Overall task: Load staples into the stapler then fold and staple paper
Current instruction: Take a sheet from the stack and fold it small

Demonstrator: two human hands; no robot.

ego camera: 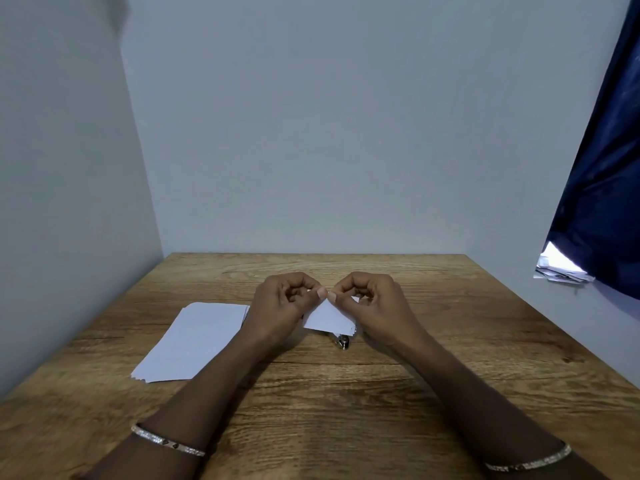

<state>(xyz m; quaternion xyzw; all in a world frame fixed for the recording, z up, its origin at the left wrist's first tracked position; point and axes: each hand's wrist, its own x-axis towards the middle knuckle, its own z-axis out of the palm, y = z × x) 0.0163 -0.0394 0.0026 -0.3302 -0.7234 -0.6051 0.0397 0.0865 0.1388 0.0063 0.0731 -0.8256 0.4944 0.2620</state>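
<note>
Above the table point(346, 393), the left hand point(280, 303) and right hand point(374, 306) pinch the folded paper point(327, 318) at its top corner; the stapler point(343, 342) lies just beneath.

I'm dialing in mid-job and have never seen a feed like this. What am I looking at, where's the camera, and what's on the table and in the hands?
There is no machine here: a person works with two bare hands. The one picture comes from a wide-angle camera on their head, looking forward and down, so the forearms reach in from the bottom edge.

The surface is a wooden table set in a wall corner. A stack of paper lies on it at the left. The left hand and right hand meet above the middle, pinching a small white paper at its top corner. Just under it a small metal thing peeks out, probably the stapler, mostly hidden. A bangle sits on each wrist.
</note>
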